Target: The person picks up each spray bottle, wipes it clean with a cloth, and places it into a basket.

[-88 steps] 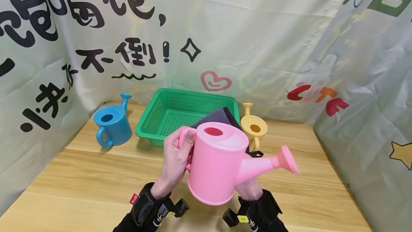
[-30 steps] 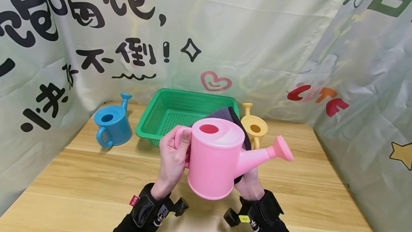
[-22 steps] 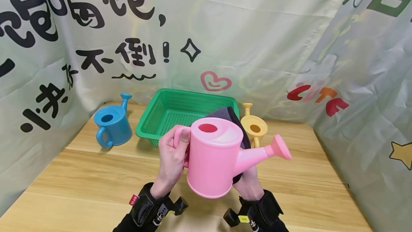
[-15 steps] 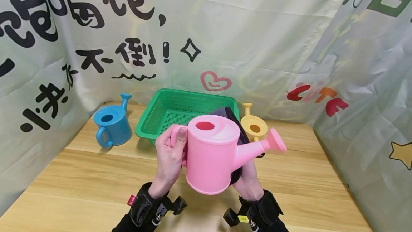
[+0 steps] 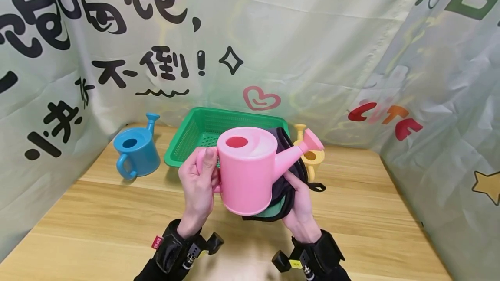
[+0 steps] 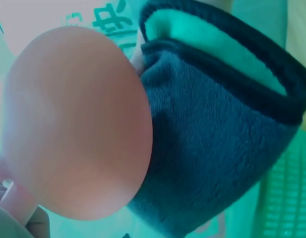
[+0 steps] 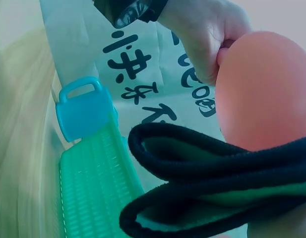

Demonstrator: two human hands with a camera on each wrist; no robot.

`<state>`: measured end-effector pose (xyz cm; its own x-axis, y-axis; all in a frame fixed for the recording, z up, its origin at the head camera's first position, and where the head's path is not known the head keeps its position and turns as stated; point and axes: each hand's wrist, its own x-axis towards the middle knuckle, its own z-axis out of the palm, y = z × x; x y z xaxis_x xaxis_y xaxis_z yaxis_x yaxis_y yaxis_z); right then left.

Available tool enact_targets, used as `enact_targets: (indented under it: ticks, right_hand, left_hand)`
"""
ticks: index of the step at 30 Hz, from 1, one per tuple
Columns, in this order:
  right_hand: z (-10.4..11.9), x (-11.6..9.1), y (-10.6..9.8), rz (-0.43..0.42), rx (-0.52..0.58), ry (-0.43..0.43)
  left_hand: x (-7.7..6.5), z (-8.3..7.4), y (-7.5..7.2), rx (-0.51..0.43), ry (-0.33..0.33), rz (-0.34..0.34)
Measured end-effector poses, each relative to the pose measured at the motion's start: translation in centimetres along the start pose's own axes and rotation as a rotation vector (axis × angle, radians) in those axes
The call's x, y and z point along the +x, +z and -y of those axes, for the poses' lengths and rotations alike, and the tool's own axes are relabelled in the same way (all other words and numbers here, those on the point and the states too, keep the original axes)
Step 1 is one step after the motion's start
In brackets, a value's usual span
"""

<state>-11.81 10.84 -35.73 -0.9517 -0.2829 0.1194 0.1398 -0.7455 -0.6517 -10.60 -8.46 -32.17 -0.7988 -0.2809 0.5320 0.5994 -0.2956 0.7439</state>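
Note:
A pink watering can [image 5: 247, 172] is held up off the table, its spout pointing right. My left hand [image 5: 198, 185] grips its handle, thumb on top. With my right hand [image 5: 300, 209] I hold a folded cloth [image 5: 279, 194], dark grey with a green side, black edging and a hanging loop. The thumb lies over the cloth below the spout; the other fingers are hidden. In the left wrist view the cloth [image 6: 212, 134] lies right beside the can's base [image 6: 78, 124]. In the right wrist view its folds [image 7: 192, 183] show below the can [image 7: 267, 94].
Behind the hands, a green plastic basket [image 5: 187, 142] stands on the wooden table [image 5: 117, 224]. A blue watering can [image 5: 138, 153] stands to its left. A yellow watering can [image 5: 318, 157] stands at its right, partly covered by the cloth and pink spout. Printed fabric [image 5: 312, 55] hangs behind.
The pink watering can has moved left and up with my left hand, and its spout now tilts higher. More of the cloth and my right hand has come into sight beside it.

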Motion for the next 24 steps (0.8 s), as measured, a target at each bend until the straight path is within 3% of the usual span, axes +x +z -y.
enact_targets:
  ticks: [5, 9, 19, 24]
  right_hand:
    - [0.2, 0.2, 0.2, 0.012, 0.024, -0.027]
    - [0.5, 0.2, 0.4, -0.025, -0.003, -0.052]
    - [0.8, -0.2, 0.9, -0.063, -0.045, -0.090]
    - [0.8, -0.5, 1.2, -0.109, -0.077, -0.132]
  left_hand:
    - [-0.4, 0.1, 0.3, 0.092, 0.084, -0.009]
    - [-0.6, 0.4, 0.4, 0.117, 0.145, 0.010]
    - [-0.7, 0.8, 0.1, 0.142, 0.177, 0.033]
    - [-0.8, 1.1, 0.2, 0.198, 0.294, 0.060]
